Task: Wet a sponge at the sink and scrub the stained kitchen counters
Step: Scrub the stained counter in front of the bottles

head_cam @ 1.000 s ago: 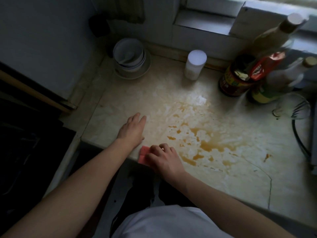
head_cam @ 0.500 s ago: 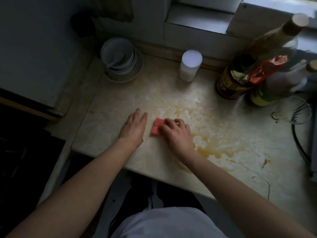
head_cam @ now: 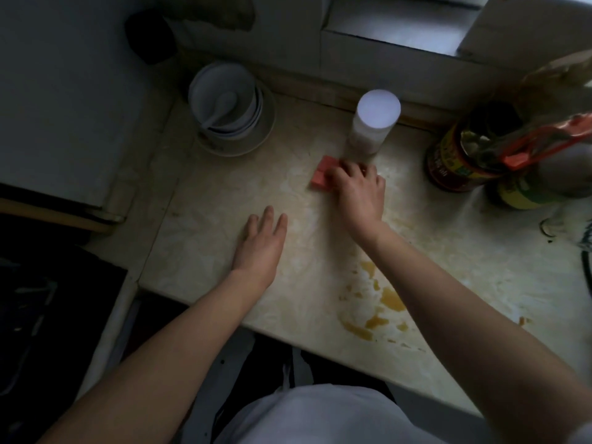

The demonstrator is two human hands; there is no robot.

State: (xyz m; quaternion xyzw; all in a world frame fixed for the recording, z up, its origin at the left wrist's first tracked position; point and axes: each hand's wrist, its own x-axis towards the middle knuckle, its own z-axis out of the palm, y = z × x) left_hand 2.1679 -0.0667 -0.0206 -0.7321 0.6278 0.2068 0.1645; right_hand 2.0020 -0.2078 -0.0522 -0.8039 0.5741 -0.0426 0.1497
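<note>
Right hand (head_cam: 358,193): fingers (head_cam: 349,169) curled over pink sponge (head_cam: 321,174) on counter (head_cam: 221,193), beside white-capped jar (head_cam: 373,129). Left hand (head_cam: 261,241): fingers straight, flat on counter. Brown stains (head_cam: 389,299) near front edge.

dim home kitchen, stained marble counter (head_cam: 224,200), stacked bowls (head_cam: 224,104), probably sauce jars (head_cam: 455,161)

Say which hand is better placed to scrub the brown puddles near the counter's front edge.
Right. The right hand grips the sponge, and the brown puddles lie beside its forearm; the left hand rests flat, empty.
</note>
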